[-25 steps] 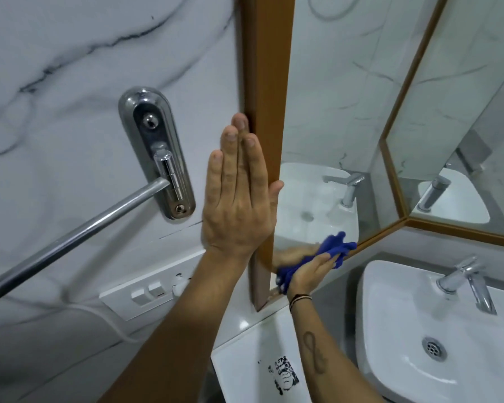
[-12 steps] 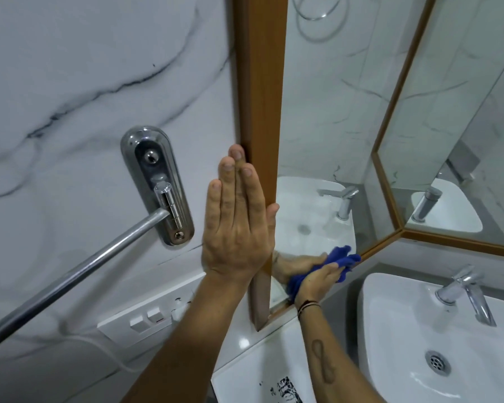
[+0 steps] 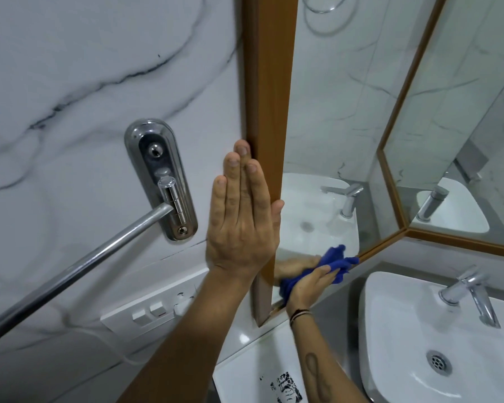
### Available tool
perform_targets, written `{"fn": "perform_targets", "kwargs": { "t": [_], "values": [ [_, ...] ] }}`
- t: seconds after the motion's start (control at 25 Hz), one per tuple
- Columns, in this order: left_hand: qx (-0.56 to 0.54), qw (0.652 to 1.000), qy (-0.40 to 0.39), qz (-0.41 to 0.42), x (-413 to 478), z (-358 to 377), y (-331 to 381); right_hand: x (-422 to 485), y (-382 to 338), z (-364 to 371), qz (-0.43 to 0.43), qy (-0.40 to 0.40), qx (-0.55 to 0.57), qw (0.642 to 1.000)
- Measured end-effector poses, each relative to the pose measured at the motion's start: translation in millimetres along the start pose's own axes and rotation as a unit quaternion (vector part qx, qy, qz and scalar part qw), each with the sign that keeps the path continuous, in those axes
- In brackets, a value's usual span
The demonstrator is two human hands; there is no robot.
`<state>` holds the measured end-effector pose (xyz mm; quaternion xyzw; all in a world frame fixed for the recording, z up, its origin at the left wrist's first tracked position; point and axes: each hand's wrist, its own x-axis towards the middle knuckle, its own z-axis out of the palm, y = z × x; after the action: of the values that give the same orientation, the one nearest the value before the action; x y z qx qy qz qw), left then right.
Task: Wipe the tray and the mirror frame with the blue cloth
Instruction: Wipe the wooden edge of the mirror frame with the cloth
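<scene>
Both hands are up at the lower left corner of the mirror frame (image 3: 269, 112). My left hand (image 3: 242, 222) lies flat, fingers straight and pressed together, its thumb side against the outer edge of the brown upright, just right of the chrome towel rail (image 3: 79, 263). My right hand (image 3: 309, 283) curls over the blue cloth (image 3: 336, 261) and bunches it against the frame's bottom strip, where wood meets glass. My thumb is hidden under the wad, so I cannot tell how it sits. Soft, light and limp, the cloth will fold wherever I press, so it handles best gathered into a pad under the fingers with no loose tail. The frame looks stiff and smooth and the glass beside it fragile, so I judge steady, moderate pressure suits. The white slab (image 3: 245, 382) nearest me, below the frame, may be the tray
</scene>
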<state>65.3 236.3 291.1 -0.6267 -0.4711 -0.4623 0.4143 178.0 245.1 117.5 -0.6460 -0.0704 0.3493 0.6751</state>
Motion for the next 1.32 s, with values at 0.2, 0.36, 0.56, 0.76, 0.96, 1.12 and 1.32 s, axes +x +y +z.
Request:
{"fn": "perform_targets", "kwargs": {
  "t": [0.2,0.36,0.56,0.76,0.96,1.12,1.32],
  "values": [
    [0.012,1.000,0.001,0.001,1.1,0.6,0.0,-28.3,35.2,-2.3,-0.053,-0.055,0.004,0.997],
    [-0.001,1.000,-0.002,-0.004,1.8,-2.2,0.6,53.9,-9.3,-5.7,-0.033,-0.009,-0.008,0.999],
    [-0.003,1.000,-0.009,-0.004,3.4,-2.6,0.7,0.3,40.6,-0.3,-0.071,-0.040,0.005,0.997],
    [0.005,1.000,-0.014,0.000,1.8,-4.0,0.5,-50.8,55.2,-8.2,-0.083,-0.086,-0.024,0.993],
    [0.012,1.000,-0.015,-0.002,-0.1,-0.2,0.1,-97.6,49.5,-29.8,-0.172,-0.189,-0.084,0.963],
    [0.029,0.999,-0.030,0.002,0.2,2.3,-4.9,-107.4,19.2,-26.9,-0.335,-0.228,-0.118,0.906],
    [0.035,0.998,-0.050,0.003,6.9,-13.3,-0.4,-66.5,-66.3,-30.3,-0.558,-0.236,-0.177,0.775]
  ]
}}
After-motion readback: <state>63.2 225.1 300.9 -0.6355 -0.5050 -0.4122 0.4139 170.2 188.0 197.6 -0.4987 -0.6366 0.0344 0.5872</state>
